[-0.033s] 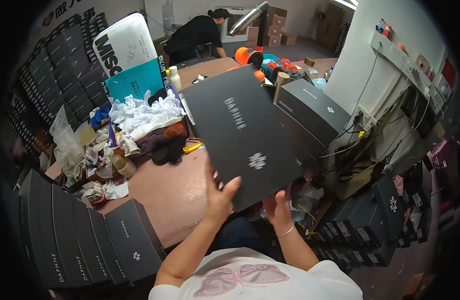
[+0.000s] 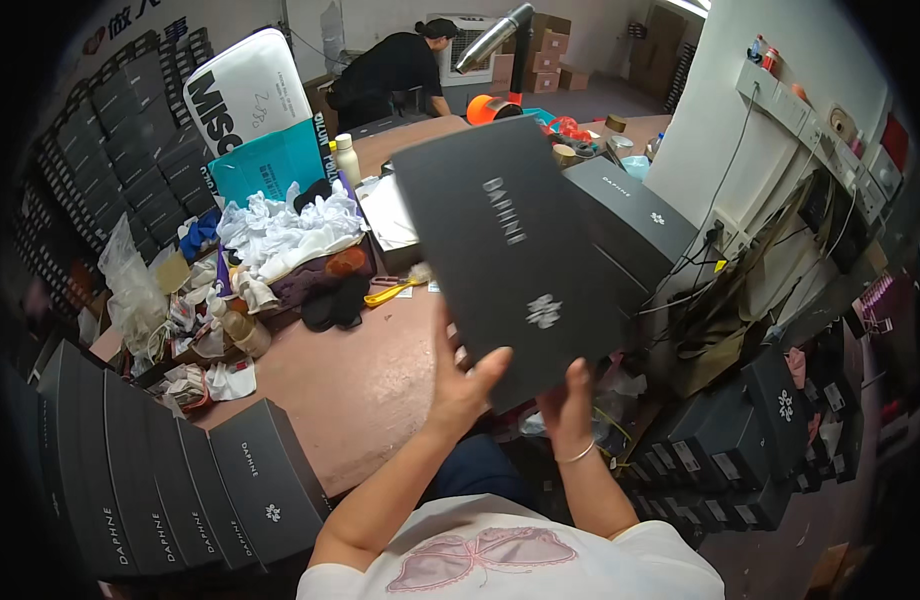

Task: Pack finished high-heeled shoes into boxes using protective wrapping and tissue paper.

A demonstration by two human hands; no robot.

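A black shoebox [image 2: 500, 270] with pale printing and a white flower mark is held up before me, tilted, its broad face toward me. My left hand [image 2: 465, 385] grips its lower left edge, thumb lying along the face. At the lower right corner my right hand [image 2: 568, 410] is closed on the box, with its fingers mostly hidden behind. Beyond it, on the right, another black shoebox [image 2: 635, 205] lies on the table [image 2: 345, 385]. To the left of my left hand stands a row of black shoeboxes [image 2: 255, 480].
White crumpled cloths [image 2: 290, 230] heap up behind on the left, with a yellow-handled tool [image 2: 385, 295] near them. A metal nozzle [image 2: 495, 38] hangs over the far side. More shoeboxes [image 2: 715, 455] are stacked at the lower right. A person in black [image 2: 390, 75] bends over at the back.
Both hands have shifted the shoebox to the right and slightly up. More of the white paper and the yellow-handled tool behind it now shows.
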